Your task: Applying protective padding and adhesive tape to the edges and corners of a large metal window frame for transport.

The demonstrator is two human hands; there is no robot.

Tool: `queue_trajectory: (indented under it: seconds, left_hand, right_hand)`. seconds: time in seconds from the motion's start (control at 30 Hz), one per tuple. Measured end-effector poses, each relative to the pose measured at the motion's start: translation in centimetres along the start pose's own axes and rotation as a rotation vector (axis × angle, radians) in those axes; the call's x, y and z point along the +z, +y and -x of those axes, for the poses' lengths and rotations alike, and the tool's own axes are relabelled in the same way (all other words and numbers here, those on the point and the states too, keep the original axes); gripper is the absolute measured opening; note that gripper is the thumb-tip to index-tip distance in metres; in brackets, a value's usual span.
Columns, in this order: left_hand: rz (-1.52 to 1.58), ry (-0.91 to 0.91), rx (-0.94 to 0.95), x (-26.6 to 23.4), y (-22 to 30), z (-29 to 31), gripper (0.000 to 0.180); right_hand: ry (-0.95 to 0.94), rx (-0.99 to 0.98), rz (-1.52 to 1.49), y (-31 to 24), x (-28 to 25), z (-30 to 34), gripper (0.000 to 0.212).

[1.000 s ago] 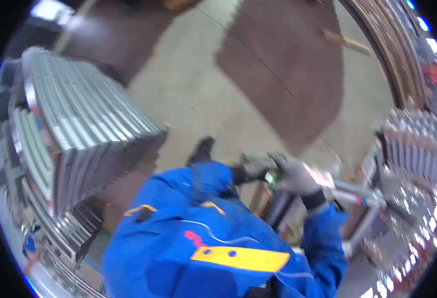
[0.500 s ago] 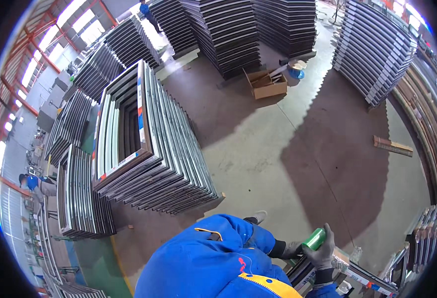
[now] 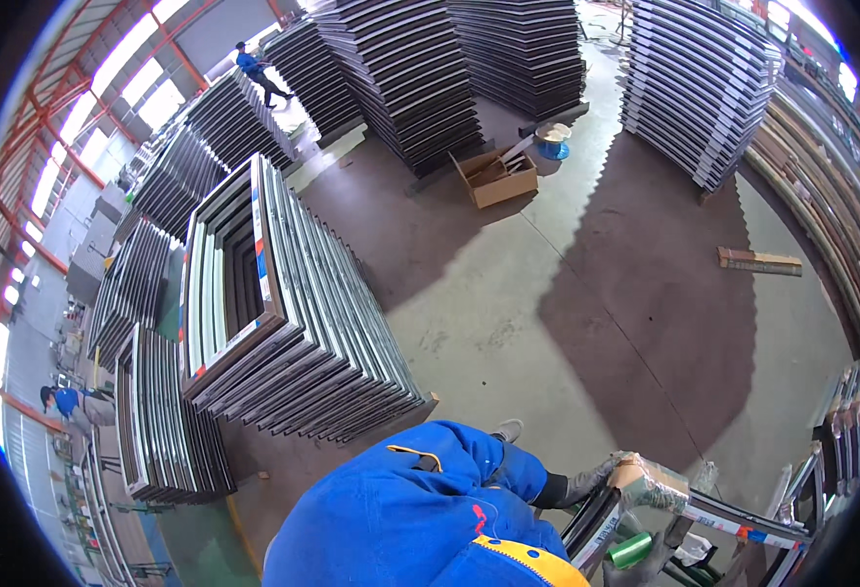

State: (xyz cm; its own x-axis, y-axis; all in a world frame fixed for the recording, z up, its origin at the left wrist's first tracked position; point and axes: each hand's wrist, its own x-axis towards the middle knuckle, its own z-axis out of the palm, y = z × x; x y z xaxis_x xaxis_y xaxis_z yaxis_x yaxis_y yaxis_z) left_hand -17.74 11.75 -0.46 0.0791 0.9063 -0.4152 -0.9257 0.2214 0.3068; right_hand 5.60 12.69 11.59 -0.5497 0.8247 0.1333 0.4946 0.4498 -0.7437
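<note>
My left hand (image 3: 589,481), in a grey glove, reaches to the corner of a dark window frame (image 3: 594,521) and grips it beside a cardboard piece (image 3: 647,479) wrapped in clear film. Below that corner is a shiny green roll (image 3: 630,551), seen through the frame's opening. My right hand (image 3: 659,560), also gloved, is closed on the roll's far end; the frame's edge and the picture's lower part hide some of its fingers. Whether the roll is tape or wrapping film I cannot tell.
A large stack of frames (image 3: 293,323) stands at left. An open cardboard box (image 3: 493,181) and a blue spool (image 3: 553,147) sit ahead on the floor. Tall stacks (image 3: 699,98) rise behind, with a wooden block (image 3: 759,261) at right. Two people (image 3: 257,70) appear in the distance and far left.
My right hand has carried the green roll down, behind the frame's edge. My left hand has left the roll and moved onto the frame corner. The view has tilted slightly; a distant person shows more fully.
</note>
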Motion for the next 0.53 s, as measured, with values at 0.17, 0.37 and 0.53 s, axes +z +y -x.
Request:
queue_trajectory:
  seconds: [0.17,0.37,0.53]
  left_hand:
    - [-0.119,-0.042,-0.166,-1.3,0.7,0.2,0.077]
    - [-0.139,0.057,-0.218,-0.3,2.0,-0.5,0.076]
    - [-0.022,-0.145,-0.135,-2.6,1.4,-2.8,0.063]
  right_hand:
    - [-0.187,-0.107,0.452,6.8,2.7,2.3,0.074]
    - [-0.16,0.368,-0.232,16.6,10.1,5.2,0.1]
    - [-0.28,0.664,-0.327,27.6,14.8,4.8,0.094]
